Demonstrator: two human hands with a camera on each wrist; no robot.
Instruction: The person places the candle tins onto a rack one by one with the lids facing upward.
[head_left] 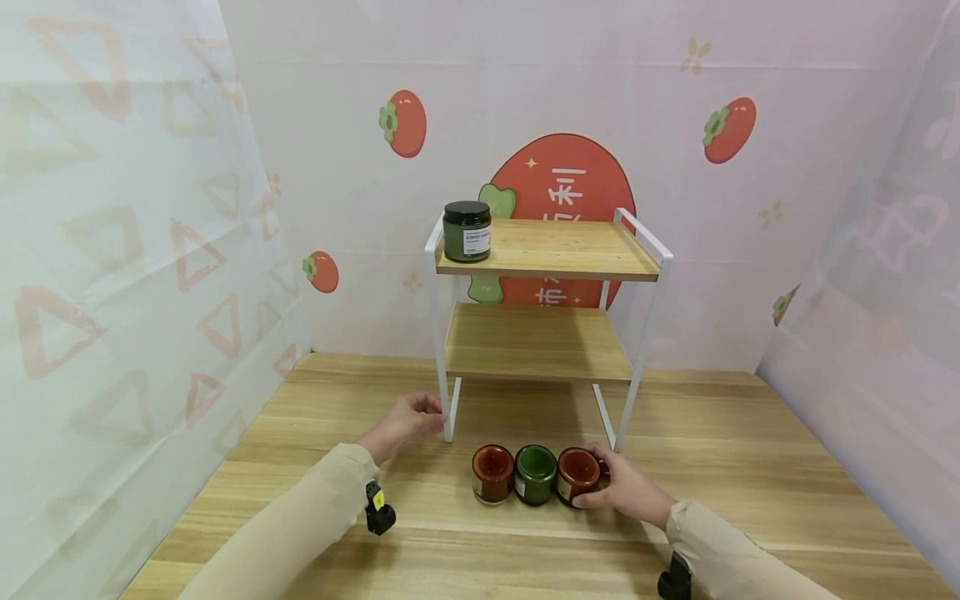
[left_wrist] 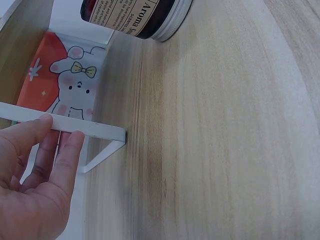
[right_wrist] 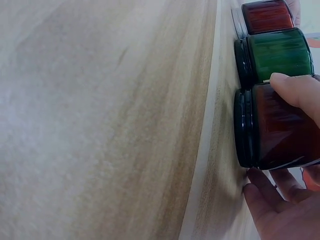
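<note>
Fingers of the left hand (head_left: 408,423) pinch the white front leg (left_wrist: 102,131) of the stand (head_left: 646,236) low down, probably to steady the frame. Above, at the left end of the top shelf (head_left: 570,243), sits an upright green jar (head_left: 467,237), label facing forward, perhaps set in the corner so that the boards beside it stay usable. Down on the table (head_left: 750,467), in front of the stand, come a red jar (head_left: 492,477), a middle green jar (head_left: 535,477) and the end red jar (head_left: 577,473) in one row (all three upside down, resting on their lids). They stand side by side; whether they touch I cannot tell. At the row's right end the right hand (head_left: 626,490) grips the end red jar, thumb on the near side and fingers round the far one, a hold that would suit lining it up or lifting it.

As for room, the left forearm has table between it and the left cloth wall (head_left: 150,350). The top shelf offers space from its jar to the right rail, the lower shelf (head_left: 540,342) lies under an overhang, and table stretches rightward to the right cloth wall (head_left: 862,333).
</note>
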